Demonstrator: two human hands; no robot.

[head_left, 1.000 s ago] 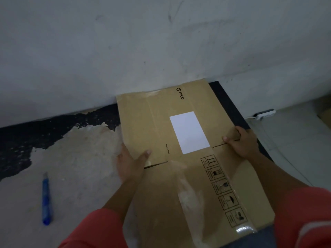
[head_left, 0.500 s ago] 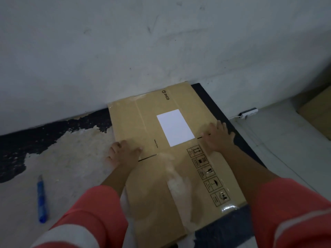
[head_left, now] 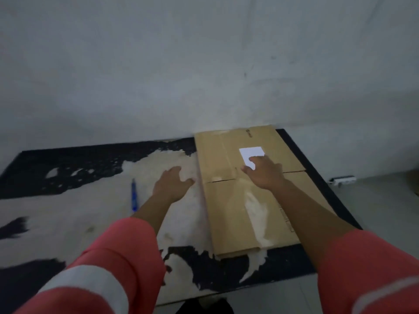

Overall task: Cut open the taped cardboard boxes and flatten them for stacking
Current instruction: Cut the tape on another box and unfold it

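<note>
A flattened brown cardboard box [head_left: 238, 205] with a white label [head_left: 250, 154] and clear tape down its middle lies on a worn black-and-white mat [head_left: 68, 168] against the wall. My right hand [head_left: 265, 173] hovers over the box near the label, fingers spread and holding nothing; whether it touches the cardboard is unclear. Just left of the box's edge, my left hand [head_left: 173, 185] is open above the mat, empty. A blue utility knife [head_left: 134, 196] lies on the mat to the left of my left hand.
A pale wall [head_left: 204, 64] rises right behind the box. A white power strip [head_left: 342, 179] lies on the tiled floor at the right. A dark shoe tip [head_left: 204, 307] shows at the bottom edge.
Both hands have come off the box's edges. The left hand now hangs beside the box and the right over its middle. The view has pulled back and swung left, so the box sits further right.
</note>
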